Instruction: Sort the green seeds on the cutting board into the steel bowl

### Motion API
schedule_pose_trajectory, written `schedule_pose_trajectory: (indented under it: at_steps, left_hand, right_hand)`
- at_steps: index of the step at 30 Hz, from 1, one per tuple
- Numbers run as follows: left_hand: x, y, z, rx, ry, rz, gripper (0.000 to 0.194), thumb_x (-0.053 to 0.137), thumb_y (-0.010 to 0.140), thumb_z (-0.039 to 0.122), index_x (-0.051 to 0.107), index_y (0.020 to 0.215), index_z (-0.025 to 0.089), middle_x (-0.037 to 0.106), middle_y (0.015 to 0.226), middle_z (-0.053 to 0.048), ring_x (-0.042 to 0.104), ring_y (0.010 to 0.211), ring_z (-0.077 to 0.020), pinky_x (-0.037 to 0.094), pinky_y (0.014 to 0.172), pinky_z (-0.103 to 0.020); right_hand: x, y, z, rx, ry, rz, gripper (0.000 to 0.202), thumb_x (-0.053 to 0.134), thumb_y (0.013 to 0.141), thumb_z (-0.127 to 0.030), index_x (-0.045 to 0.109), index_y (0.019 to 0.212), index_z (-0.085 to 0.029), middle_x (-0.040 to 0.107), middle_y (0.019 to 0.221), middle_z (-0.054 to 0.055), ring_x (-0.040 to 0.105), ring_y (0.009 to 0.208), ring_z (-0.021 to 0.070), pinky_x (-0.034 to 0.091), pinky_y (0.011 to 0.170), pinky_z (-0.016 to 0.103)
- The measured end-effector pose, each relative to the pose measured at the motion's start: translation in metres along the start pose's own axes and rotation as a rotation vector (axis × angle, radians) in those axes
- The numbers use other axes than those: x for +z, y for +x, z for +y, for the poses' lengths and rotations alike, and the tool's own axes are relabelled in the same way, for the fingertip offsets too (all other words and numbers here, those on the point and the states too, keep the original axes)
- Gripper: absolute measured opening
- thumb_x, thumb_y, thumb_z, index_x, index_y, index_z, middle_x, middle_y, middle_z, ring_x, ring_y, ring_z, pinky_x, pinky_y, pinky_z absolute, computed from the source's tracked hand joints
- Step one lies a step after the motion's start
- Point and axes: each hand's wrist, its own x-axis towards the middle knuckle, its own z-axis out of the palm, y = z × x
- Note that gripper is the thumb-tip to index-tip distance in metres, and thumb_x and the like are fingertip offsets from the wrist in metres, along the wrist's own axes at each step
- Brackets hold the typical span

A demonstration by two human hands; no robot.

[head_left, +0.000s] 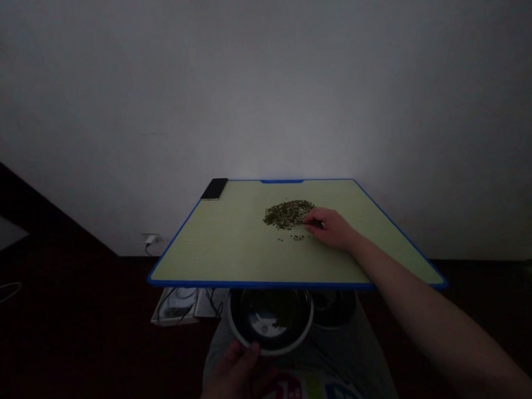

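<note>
A loose pile of small greenish-brown beans or seeds (288, 214) lies on the pale green tabletop (215, 249), with a few strays in front of it. My right hand (331, 227) is closed at the pile's right edge. Its fingers pinch a thin dark implement (306, 223), whose kind is too dim to tell. Below the table's near edge, my left hand (233, 368) grips the rim of a round bowl (272, 349), thumb on top. Some green matter shows inside the bowl. Part of the bowl is hidden under the table.
A dark phone (214, 189) lies at the table's far left corner. A blue edge (261, 284) borders the table, which stands by a wall (261, 94). Another dark container (335, 308) sits right of the bowl. White boxes with cables (178, 306) and a wall plug (151, 240) are at left.
</note>
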Motion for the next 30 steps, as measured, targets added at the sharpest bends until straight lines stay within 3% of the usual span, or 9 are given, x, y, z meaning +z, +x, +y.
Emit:
schedule_pose_trajectory:
  at_steps: [8,16,22,26,30]
  left_hand:
    - [-0.0027,0.0027,-0.0026,-0.011,-0.005,-0.033,0.040,0.082,0.064,0.034,0.068,0.097,0.017,0.077,0.108,-0.015,0.068,0.108,-0.0369,0.054,0.089,-0.047]
    - [-0.0004,-0.0006,0.0033,-0.023,-0.012,-0.035,0.039,0.082,0.064,0.029,0.068,0.099,0.018,0.078,0.104,-0.012,0.070,0.103,-0.0337,0.055,0.089,-0.046]
    - [-0.0027,0.0023,0.0002,-0.007,-0.038,-0.064,0.051,0.081,0.066,0.028,0.064,0.112,0.018,0.076,0.112,-0.014,0.068,0.107,-0.0354,0.054,0.089,-0.048]
    - [-0.0042,0.0035,-0.0005,-0.007,-0.029,-0.022,0.042,0.080,0.066,0.028,0.066,0.105,0.021,0.078,0.107,-0.010,0.071,0.101,-0.0325,0.055,0.085,-0.045]
    - [-0.0022,0.0000,0.0017,-0.013,-0.005,-0.051,0.034,0.079,0.068,0.030,0.067,0.099,0.020,0.078,0.107,-0.009,0.071,0.101,-0.0315,0.053,0.090,-0.045]
  right_hand:
    - [0.0053,0.0010,0.0010,-0.043,-0.031,-0.070,0.012,0.059,0.078,-0.014,0.068,0.085,-0.020,0.065,0.080,0.004,0.058,0.072,0.0155,0.045,0.067,0.029]
    - [0.0029,-0.0001,0.0030,-0.002,-0.066,-0.047,0.015,0.058,0.075,-0.011,0.068,0.084,-0.018,0.064,0.079,0.004,0.057,0.070,0.0153,0.044,0.066,0.028]
    - [0.0037,0.0005,0.0049,-0.004,-0.080,-0.051,0.012,0.059,0.077,-0.011,0.067,0.082,-0.018,0.061,0.075,0.003,0.055,0.069,0.0148,0.043,0.065,0.028]
    - [0.0049,0.0007,0.0055,-0.011,-0.062,-0.042,0.013,0.059,0.076,-0.010,0.067,0.082,-0.018,0.062,0.076,0.003,0.055,0.069,0.0145,0.043,0.064,0.027]
    - [0.0056,0.0013,0.0057,-0.017,-0.057,-0.040,0.013,0.060,0.076,-0.010,0.067,0.082,-0.019,0.063,0.077,0.003,0.056,0.069,0.0145,0.043,0.065,0.027]
